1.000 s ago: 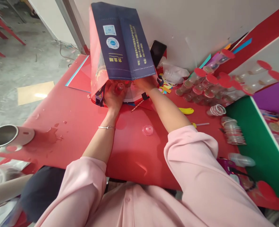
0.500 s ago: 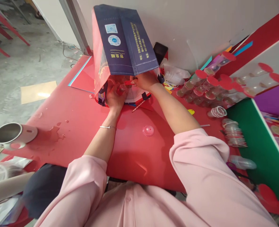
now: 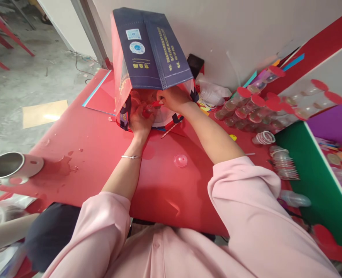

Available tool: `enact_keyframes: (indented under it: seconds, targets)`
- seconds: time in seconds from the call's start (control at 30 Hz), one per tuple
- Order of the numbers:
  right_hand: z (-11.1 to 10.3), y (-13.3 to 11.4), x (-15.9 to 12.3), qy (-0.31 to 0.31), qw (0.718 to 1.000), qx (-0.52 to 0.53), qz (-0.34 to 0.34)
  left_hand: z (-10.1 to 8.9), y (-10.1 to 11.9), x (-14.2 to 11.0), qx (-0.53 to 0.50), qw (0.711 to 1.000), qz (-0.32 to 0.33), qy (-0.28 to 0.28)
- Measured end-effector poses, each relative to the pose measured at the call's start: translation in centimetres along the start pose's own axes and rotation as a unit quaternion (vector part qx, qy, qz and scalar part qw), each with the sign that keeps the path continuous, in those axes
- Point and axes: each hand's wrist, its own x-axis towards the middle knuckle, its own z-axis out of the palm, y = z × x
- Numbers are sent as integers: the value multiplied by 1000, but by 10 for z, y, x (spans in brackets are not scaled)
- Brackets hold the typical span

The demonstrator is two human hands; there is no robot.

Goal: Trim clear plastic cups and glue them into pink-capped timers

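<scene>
A dark blue and red bag [image 3: 147, 50] lies on its side on the table, its mouth toward me. Both hands reach into that mouth, under the overhanging flap. My left hand [image 3: 140, 120] is closed round a small clear plastic cup [image 3: 149, 109]. Close above the cup, my right hand [image 3: 173, 99] pinches a small red piece [image 3: 157, 103] whose kind I cannot make out. The bag's flap and shadow hide some fingers and much of the inside. A clear domed plastic piece [image 3: 180, 160] sits on the table between my forearms.
A metal mug [image 3: 28, 166] stands at the left edge beside spilled water. On the right are several red-topped clear cups [image 3: 246, 106], stacked cups [image 3: 285, 164] and a green panel [image 3: 301, 170]. A phone [image 3: 195, 65] leans by the wall. A striped stick [image 3: 171, 130] lies before the bag.
The whole view has shifted slightly. My right hand's fingers have turned a little at the red piece, close over the cup; my left hand keeps its hold.
</scene>
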Motion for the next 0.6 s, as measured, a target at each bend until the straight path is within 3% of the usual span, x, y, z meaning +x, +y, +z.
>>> enact_keyframes:
  seconds: [0.37, 0.6]
  targets:
    - [-16, -25, -7, -31, 990, -138, 14, 0, -8, 3, 9, 1000, 8, -29]
    - [-19, -32, -7, -34, 988, -148, 19, 2, -5, 1, 15, 1000, 1, -6]
